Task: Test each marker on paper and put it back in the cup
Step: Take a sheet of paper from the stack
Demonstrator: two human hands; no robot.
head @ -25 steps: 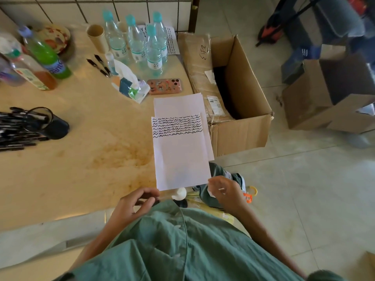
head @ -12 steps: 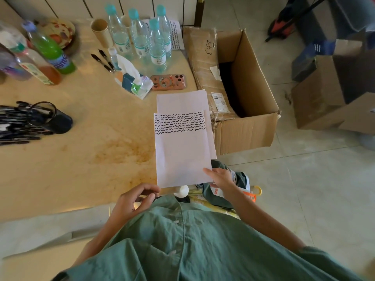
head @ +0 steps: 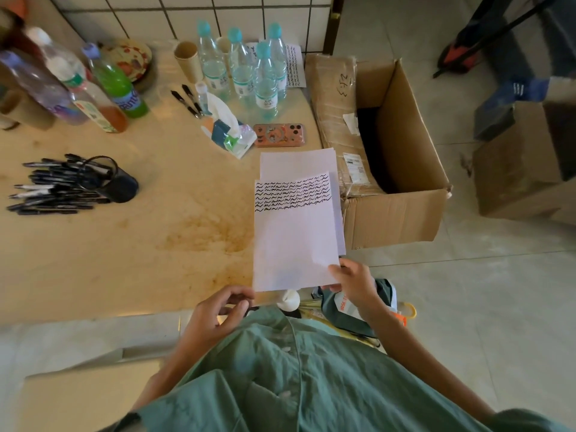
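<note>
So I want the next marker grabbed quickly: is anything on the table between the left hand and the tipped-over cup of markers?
Nothing visible. Between the left hand and the black cup with its spilled markers lies only bare, stained table.

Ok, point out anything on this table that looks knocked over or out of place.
The black cup lies on its side at the table's left, markers fanned out of its mouth. A brownish stain marks the tabletop beside the paper.

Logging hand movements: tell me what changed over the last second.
The right hand rose from below the table edge and now pinches the near right corner of the scribbled sheet. The left hand, the sheet and the tipped cup stayed put.
</note>
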